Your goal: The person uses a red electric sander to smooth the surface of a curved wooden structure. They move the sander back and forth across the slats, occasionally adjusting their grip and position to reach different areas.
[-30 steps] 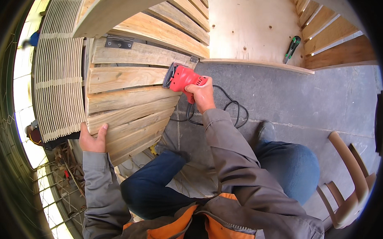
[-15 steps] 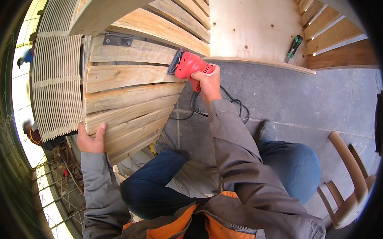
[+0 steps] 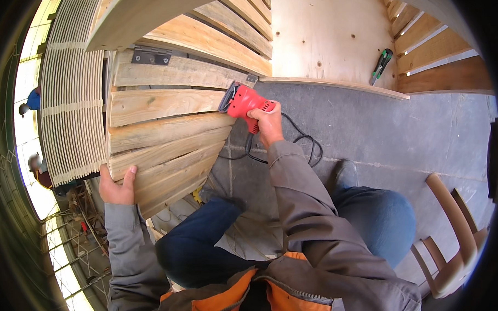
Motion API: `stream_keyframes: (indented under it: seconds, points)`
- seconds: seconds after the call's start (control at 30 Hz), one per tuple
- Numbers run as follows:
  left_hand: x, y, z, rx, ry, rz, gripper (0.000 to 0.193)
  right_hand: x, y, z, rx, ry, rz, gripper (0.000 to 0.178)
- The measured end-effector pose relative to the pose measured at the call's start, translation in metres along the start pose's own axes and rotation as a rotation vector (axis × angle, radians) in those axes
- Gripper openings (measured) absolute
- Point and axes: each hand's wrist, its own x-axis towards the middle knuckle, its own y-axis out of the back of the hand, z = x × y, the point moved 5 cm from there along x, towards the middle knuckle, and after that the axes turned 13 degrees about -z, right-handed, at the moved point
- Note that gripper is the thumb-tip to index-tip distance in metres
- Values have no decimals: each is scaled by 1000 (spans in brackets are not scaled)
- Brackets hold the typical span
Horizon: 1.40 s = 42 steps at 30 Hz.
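Note:
My right hand [image 3: 268, 123] is wrapped round the body of a red electric sander [image 3: 244, 105]. The sander's dark pad rests against the right edge of a slatted wooden door [image 3: 163, 107], by its upper slats. A black cord [image 3: 313, 144] hangs from the tool and loops over the floor. My left hand [image 3: 117, 186] grips the door's left edge lower down, with the thumb on the face of a slat and the fingers hidden behind. A metal hinge [image 3: 152, 55] joins the door's top left to the wooden cabinet frame.
A green and black screwdriver [image 3: 381, 67] lies on the cabinet's plywood panel [image 3: 330, 35]. At the right stands a brown wooden chair [image 3: 454, 234] on the grey concrete floor [image 3: 381, 138]. Beyond a ribbed panel [image 3: 73, 94] at the left, two people are partly visible.
The sander in my right hand has moved down along the door's right edge, uncovering a second small hinge near the top. My left hand keeps its place on the door.

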Motion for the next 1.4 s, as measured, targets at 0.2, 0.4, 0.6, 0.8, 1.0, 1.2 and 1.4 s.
stream_keyframes:
  seconds: [0.2, 0.4, 0.6, 0.8, 1.0, 1.2, 1.4]
  points:
    - [1, -2, -4, -54, -28, -2, 46, 17, 14, -1, 31, -21, -5, 64]
    - [2, -3, -9, -28, -47, 4, 47, 9, 19, 24, 9, -7, 5, 63]
    - [0, -1, -4, -8, 0, -20, 48, 26, 28, 8, 49, -26, 26, 64]
    - [1, -2, -5, -50, 2, -31, 48, 22, 35, 27, -16, -35, 8, 63]
    - [1, -1, -5, -17, 12, -34, 46, 27, 38, 24, 15, -29, 17, 62]
    - [1, -2, -6, -38, -27, -22, 46, 39, 46, 20, 36, -12, 5, 63]
    - [1, -1, -4, -19, -26, -25, 46, 30, 45, 24, 22, -62, -12, 63]
